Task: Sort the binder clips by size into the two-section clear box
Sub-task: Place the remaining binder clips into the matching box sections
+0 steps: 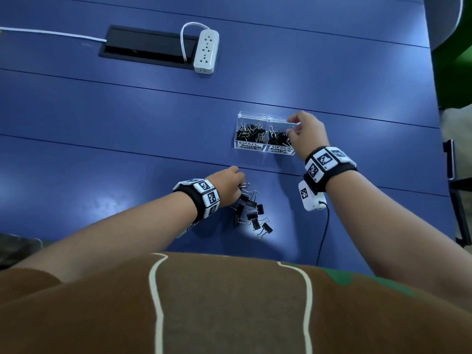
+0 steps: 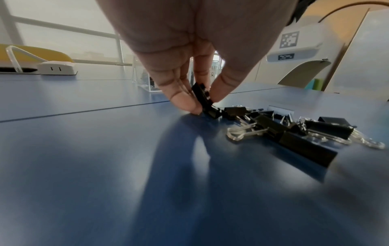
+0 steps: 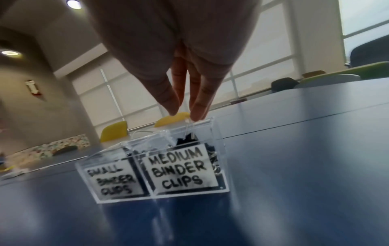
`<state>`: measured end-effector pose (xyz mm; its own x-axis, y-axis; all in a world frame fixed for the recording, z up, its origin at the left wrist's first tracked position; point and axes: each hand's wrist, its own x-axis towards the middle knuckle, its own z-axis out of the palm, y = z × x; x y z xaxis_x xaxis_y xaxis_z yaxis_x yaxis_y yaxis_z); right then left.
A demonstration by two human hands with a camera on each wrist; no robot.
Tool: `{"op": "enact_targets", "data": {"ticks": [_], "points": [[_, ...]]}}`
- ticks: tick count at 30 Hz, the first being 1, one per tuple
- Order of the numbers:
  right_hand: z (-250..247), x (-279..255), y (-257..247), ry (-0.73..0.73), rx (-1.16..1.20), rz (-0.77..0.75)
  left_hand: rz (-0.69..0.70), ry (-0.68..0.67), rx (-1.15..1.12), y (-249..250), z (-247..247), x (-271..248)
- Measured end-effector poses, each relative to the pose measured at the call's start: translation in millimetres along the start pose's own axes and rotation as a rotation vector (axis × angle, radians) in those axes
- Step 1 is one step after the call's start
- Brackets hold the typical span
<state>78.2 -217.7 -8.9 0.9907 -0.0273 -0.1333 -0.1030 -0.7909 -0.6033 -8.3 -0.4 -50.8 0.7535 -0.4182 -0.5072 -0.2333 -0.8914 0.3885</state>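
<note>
Overhead, the left hand (image 1: 228,183) reaches into the far edge of the loose binder clips (image 1: 251,213) lying on the blue table (image 1: 127,118), just short of the two-section clear box (image 1: 264,132), probably so each carry stays short. The right hand (image 1: 307,135) hangs over the compartment labelled for medium clips. Bare table lies on every side of the pile.

From the left wrist, thumb and fingers (image 2: 183,99) pinch one black binder clip (image 2: 203,98) at the pile's end, tipped up off the surface.

From the right wrist, narrowed fingertips (image 3: 197,111) hold a clip's wire handle (image 3: 188,128) over the medium section (image 3: 183,173), its body hanging inside the rim, likely to drop cleanly.
</note>
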Motion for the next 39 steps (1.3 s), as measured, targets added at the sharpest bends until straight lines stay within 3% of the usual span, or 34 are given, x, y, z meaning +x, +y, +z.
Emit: {"op": "enact_targets", "data": {"ticks": [4, 8, 11, 19, 26, 32, 35, 39], "points": [[15, -36, -6, -0.058, -0.051, -0.164, 0.021, 0.001, 0.018, 0, 3, -2], [41, -90, -3, -0.529, -0.207, -0.185, 0.035, -0.008, 0.032, 1, 2, 1], [56, -112, 9, -0.641, -0.232, -0.139, 0.024, -0.005, 0.013, 2, -1, 3], [64, -125, 18, -0.474, -0.092, -0.055, -0.005, 0.012, -0.041, 9, -8, 6], [44, -111, 35, -0.323, 0.052, 0.164, -0.026, 0.074, -0.176, 28, -28, 22], [7, -72, 44, -0.063, 0.184, 0.199, -0.042, 0.257, -0.347, 56, -62, 54], [-12, -51, 41, 0.022, 0.249, 0.205, -0.049, 0.338, -0.304, 66, -79, 75], [-25, -25, 34, 0.074, 0.178, 0.113, -0.028, 0.347, -0.156, 73, -84, 98]]}}
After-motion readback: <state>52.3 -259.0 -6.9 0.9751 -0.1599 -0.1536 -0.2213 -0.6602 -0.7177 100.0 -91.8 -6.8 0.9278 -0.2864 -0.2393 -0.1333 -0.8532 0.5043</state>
